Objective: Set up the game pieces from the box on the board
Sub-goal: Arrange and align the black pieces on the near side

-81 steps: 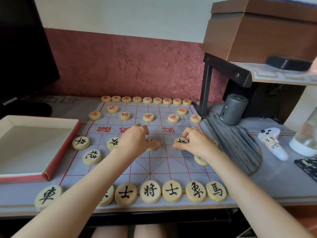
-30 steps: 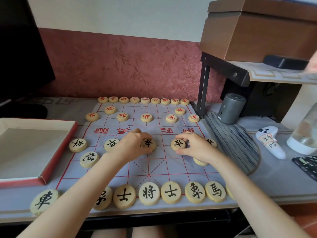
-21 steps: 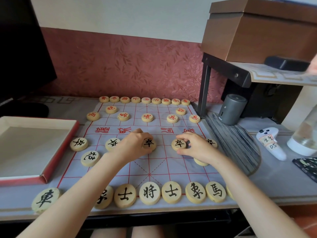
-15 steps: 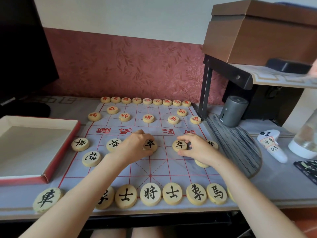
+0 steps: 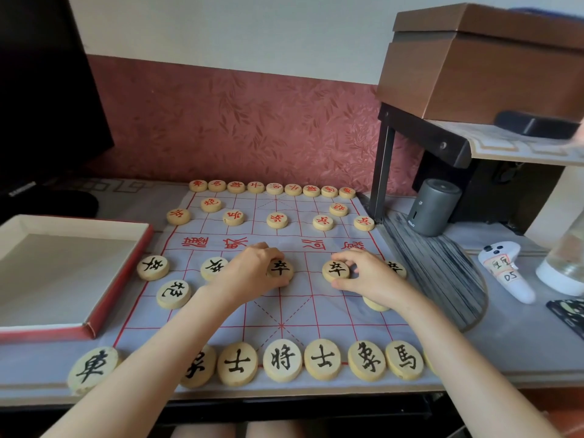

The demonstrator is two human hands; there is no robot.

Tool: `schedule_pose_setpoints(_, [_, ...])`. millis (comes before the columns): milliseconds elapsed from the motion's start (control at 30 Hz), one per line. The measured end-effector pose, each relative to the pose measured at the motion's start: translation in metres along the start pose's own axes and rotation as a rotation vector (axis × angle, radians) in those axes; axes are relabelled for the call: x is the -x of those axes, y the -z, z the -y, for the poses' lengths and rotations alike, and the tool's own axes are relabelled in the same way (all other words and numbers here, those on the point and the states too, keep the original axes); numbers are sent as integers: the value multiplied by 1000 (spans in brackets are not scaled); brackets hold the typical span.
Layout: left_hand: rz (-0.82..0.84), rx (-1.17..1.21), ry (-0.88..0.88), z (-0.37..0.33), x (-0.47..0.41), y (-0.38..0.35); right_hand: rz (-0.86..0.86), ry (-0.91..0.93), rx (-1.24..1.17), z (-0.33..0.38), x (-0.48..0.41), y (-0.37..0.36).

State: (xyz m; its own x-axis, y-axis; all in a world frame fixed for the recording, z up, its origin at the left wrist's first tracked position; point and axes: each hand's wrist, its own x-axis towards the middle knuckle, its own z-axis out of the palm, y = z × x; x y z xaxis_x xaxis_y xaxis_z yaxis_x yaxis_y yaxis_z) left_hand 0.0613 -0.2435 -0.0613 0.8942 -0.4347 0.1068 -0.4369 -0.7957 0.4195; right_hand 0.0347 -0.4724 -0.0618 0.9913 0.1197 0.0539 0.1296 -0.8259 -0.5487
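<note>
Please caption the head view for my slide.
Left hand pinches the centre round wooden black-lettered piece, right hand the neighbouring piece, on the red-lined cloth board.

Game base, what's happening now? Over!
Left hand pinches centre pawn. Right hand pinches next pawn. Both flat on board. Nothing blocking.

My left hand [image 5: 252, 270] and right hand [image 5: 369, 276] are bare. Both forearms [image 5: 448, 352] are likewise uncovered, right down to the lower edge of view. Between them, lowest in view, my legs [image 5: 240, 430] show bare too.
</note>
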Motion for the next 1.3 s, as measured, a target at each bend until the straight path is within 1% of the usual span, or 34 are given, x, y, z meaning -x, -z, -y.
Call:
schedule_pose_setpoints(367, [-8,8,8,1,1,-1,10,-19,35,0,4,1])
schedule_pose_setpoints(533, [-119,81,-11,-2,4,3,-36,16,88,10,7,2])
schedule_pose_setpoints(667, [-175,73,-45,-2,14,14,-64,70,8,30,7,-3])
schedule_pose_setpoints(767, [-200,76,-56,8,28,24,-34,102,-42,52,6,-10])
schedule_pose_setpoints(900, [-263,91,12,31,55,43,3,156,-78,85,1,-24])
schedule_pose_setpoints(1100, [-257,59,94,80,97,59,86,195,-48,125,-12,-48])
schedule_pose_setpoints(1300, [-197,59,90,95,118,61,90,118,-23,148,-31,-74])
